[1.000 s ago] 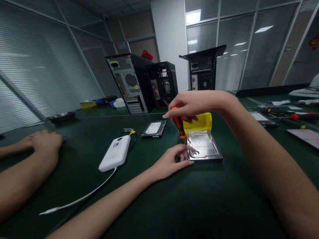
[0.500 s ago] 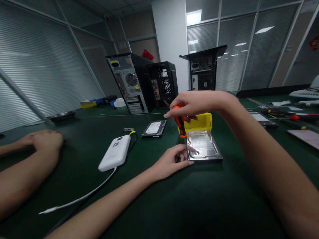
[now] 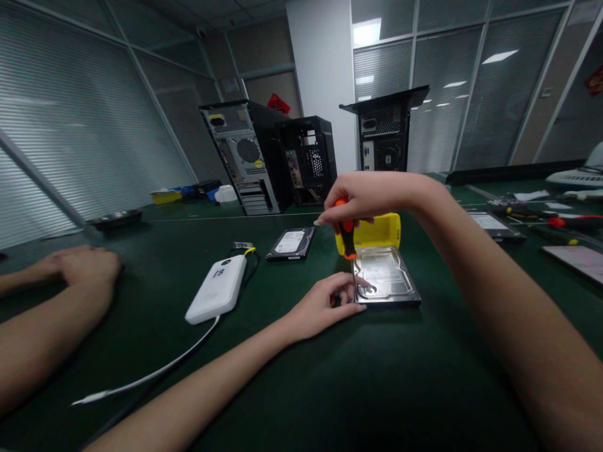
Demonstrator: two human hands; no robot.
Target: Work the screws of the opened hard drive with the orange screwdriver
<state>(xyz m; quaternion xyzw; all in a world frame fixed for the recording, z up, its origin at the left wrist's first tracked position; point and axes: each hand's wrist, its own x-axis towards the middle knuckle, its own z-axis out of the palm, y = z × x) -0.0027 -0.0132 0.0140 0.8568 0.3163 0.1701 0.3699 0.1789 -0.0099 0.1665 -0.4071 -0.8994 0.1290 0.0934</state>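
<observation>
Gripping a screwdriver point(image 3: 347, 238) — right fingers point(image 3: 331, 215) — at the hard drive point(image 3: 387, 271).

Over the last second the orange-and-black screwdriver point(image 3: 347, 237) is straightening up: its handle is swinging a little to the right, and its leftward lean is lessening. The right hand point(image 3: 352, 198) is shifting slightly rightward with it, the fingers point(image 3: 330, 215) moving along with the handle. The handle's lower end is coming nearer the hard drive point(image 3: 384, 271).
</observation>
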